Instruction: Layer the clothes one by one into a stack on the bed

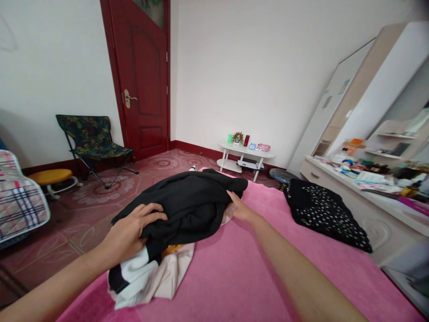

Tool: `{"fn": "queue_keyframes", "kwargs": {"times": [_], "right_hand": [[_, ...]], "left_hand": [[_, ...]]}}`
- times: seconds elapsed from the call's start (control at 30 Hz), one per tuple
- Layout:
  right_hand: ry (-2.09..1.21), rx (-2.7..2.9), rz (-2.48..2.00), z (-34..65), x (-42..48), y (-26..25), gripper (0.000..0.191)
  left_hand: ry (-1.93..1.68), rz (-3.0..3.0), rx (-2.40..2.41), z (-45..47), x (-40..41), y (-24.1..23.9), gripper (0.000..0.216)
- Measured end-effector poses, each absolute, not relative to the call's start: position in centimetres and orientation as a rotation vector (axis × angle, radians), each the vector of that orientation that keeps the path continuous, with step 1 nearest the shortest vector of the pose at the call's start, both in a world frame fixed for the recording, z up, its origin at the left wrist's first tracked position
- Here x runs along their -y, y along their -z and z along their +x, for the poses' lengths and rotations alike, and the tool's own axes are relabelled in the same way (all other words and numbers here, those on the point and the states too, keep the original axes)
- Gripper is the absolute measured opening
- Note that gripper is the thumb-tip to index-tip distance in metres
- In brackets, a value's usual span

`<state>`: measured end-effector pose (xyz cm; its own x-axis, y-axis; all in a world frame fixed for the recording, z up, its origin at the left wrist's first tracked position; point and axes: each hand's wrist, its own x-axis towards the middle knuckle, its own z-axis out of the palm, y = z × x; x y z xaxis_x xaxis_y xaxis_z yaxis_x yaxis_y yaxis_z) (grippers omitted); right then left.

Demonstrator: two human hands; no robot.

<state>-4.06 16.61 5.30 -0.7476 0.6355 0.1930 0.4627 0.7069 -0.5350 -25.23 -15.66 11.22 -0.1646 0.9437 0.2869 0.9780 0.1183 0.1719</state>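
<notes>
A black garment lies heaped on the pink bed, on top of a pale cream and white piece of clothing. The left hand clutches a bunched fold at the garment's near edge, fingers curled into the cloth; the right hand lies flat and released against its far side. Soft, limp and light, it looks best gripped by its edges or seams. A black polka-dot garment lies well apart.
</notes>
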Motion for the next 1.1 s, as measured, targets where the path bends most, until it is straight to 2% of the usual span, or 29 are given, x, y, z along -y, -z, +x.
{"fn": "queue_keyframes", "kwargs": {"times": [0.2, 0.4, 0.53, 0.67, 0.77, 0.9, 1.0, 1.1], "right_hand": [[-0.518, 2.605, -0.878, 4.0, -13.9, -2.8, 0.068], [-0.401, 2.594, -1.037, 8.4, -9.6, -0.7, 0.051], [-0.473, 2.477, -0.999, 8.8, -9.2, -1.2, 0.044], [-0.571, 2.357, -0.95, 9.0, -9.4, -1.1, 0.036], [-0.618, 2.312, -0.945, 9.1, -9.5, -1.0, 0.032], [-0.65, 2.29, -0.946, 9.0, -9.6, -0.9, 0.03], [-0.648, 2.279, -0.961, 8.8, -9.7, -0.9, 0.03], [-0.639, 2.271, -0.973, 8.7, -9.7, -0.9, 0.029]], "left_hand": [[0.372, -2.082, 2.357, -25.8, 14.7, -16.4, 0.032], [0.514, -2.261, 2.18, -22.3, 5.7, -21.6, 0.043], [0.41, -2.396, 1.877, -19.5, -3.2, -20.1, 0.028], [0.369, -2.153, 1.909, -19.5, -9.9, -17.0, 0.052], [0.297, -2.217, 1.943, -20.7, -12.7, -15.8, 0.049], [0.289, -2.159, 2.029, -22.7, -15.5, -16.8, 0.038], [0.432, -1.924, 2.112, -24.7, -17.1, -17.9, 0.045], [0.49, -1.773, 2.227, -26.5, -17.4, -16.6, 0.05]]}}
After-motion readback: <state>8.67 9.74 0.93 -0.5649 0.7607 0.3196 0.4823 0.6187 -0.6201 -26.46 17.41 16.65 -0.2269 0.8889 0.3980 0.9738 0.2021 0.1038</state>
